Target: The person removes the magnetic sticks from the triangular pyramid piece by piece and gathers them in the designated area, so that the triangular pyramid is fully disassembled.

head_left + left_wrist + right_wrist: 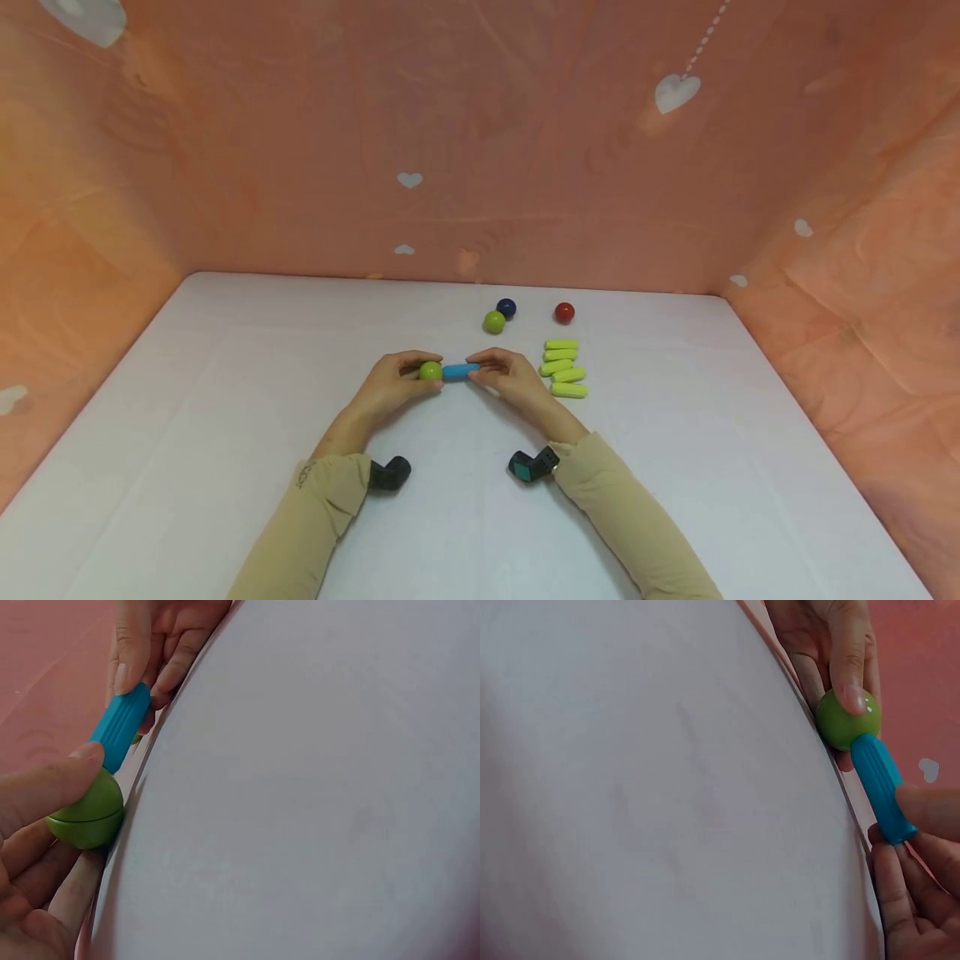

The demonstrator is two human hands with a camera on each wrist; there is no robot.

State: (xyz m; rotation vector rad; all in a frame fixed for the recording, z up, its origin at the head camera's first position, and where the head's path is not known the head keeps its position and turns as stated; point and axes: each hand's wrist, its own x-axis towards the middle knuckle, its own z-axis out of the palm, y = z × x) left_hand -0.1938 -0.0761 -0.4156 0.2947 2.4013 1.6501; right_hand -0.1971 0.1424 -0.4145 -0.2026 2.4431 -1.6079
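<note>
A green ball point(431, 371) with a seam round its middle is pinched between the thumb and fingers of my left hand point(388, 385). My right hand point(513, 379) pinches the far end of a short blue ridged stick point(459, 372) between thumb and fingers. The stick's other end meets the ball's side, so the two lie in line between the hands. In the left wrist view the blue stick point(121, 726) slants up from the green ball point(88, 814). The right wrist view shows the stick point(881, 787) end against the ball point(847, 720).
Several yellow-green sticks point(568, 375) lie in a loose column just right of my right hand. Behind them is a red ball point(564, 312). A second green ball point(494, 322) and a dark blue ball point(506, 308) sit together towards the back of the white table point(225, 375).
</note>
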